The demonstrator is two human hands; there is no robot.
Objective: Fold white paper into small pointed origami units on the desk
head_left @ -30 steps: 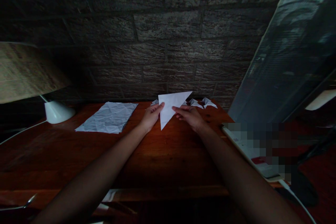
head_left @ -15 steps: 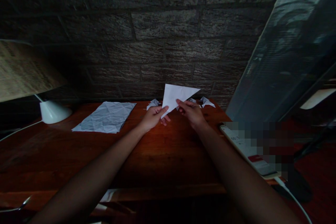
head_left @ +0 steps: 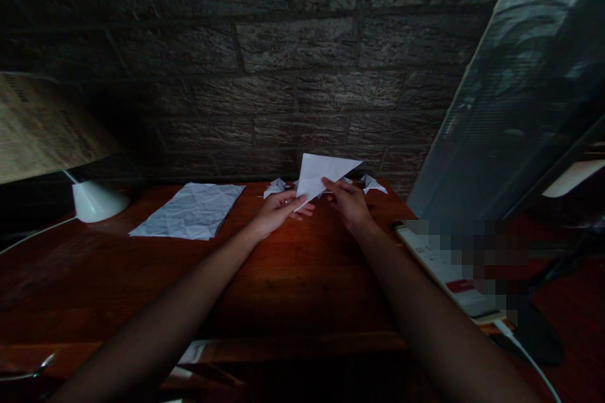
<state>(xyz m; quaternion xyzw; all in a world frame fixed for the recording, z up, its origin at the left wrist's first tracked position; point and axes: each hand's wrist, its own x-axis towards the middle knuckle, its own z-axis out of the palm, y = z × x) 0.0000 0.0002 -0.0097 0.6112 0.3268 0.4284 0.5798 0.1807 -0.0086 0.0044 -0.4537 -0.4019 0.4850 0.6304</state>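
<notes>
A white sheet of paper folded into a triangle [head_left: 321, 170] is held up above the back of the wooden table. My left hand [head_left: 280, 213] pinches its lower left corner, thumb on the near face and fingers behind. Along the lower right edge, my right hand [head_left: 347, 203] grips the same paper between thumb and fingers. Just behind my hands, small folded paper shapes lie near the wall: one folded paper piece [head_left: 276, 187] at the left and another folded piece [head_left: 373, 185] at the right. More folded paper is partly hidden behind my right hand.
A stack of creased paper sheets [head_left: 189, 211] lies to the left on the wooden table [head_left: 293, 289]. A lamp with a white base [head_left: 98, 201] stands far left. On the right edge rests a phone-like device [head_left: 439, 264] with a white cable. The brick wall [head_left: 293, 94] closes off the back.
The folded paper has shifted slightly right and tilted a little. My left fingers have spread further behind its lower corner, and my right thumb has moved slightly right with the paper.
</notes>
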